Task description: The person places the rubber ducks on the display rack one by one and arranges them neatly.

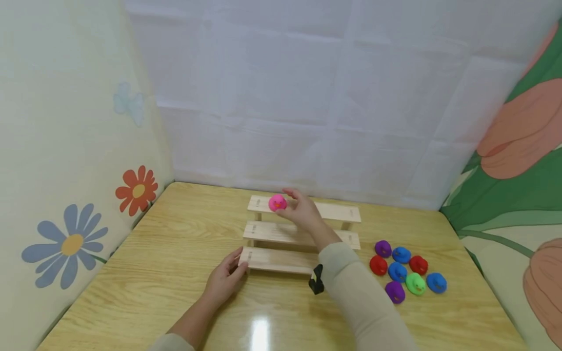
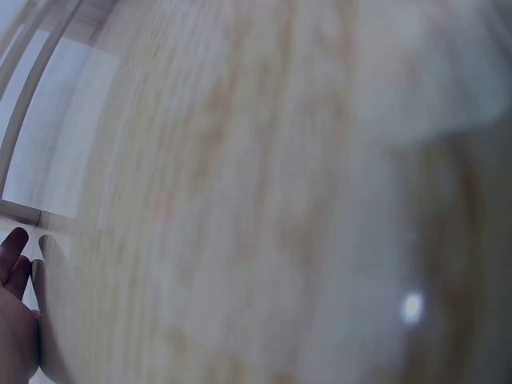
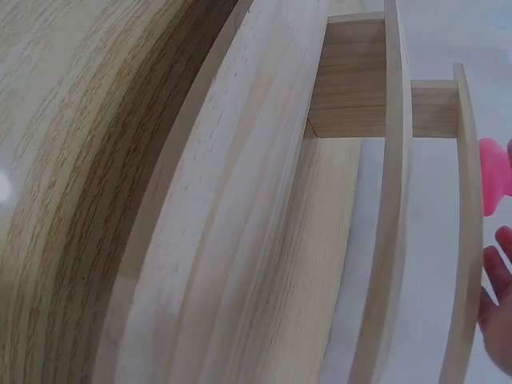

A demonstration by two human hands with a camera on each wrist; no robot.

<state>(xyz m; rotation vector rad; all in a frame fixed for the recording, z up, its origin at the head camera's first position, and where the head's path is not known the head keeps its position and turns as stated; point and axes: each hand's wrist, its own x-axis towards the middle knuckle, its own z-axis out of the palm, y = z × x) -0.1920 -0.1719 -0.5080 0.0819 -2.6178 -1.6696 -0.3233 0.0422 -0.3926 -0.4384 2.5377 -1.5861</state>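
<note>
Pink duck (image 1: 277, 203) at top shelf (image 1: 337, 212), pinched by right hand (image 1: 305, 212), relaxed left hand (image 1: 225, 280) touching bottom shelf (image 1: 278, 260)

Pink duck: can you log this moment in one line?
right hand: at pink duck, top shelf, grip unclear | left hand: at left end of bottom shelf | other ducks: right, on table

The right sleeve (image 1: 364, 297) hides one end of the bottom shelf (image 1: 278, 260) (its marks are too small to read). The right-wrist view crops the pink duck (image 3: 491, 178) and right hand (image 3: 499, 316); the left-wrist view's tabletop (image 2: 256, 208) blurs.
</note>
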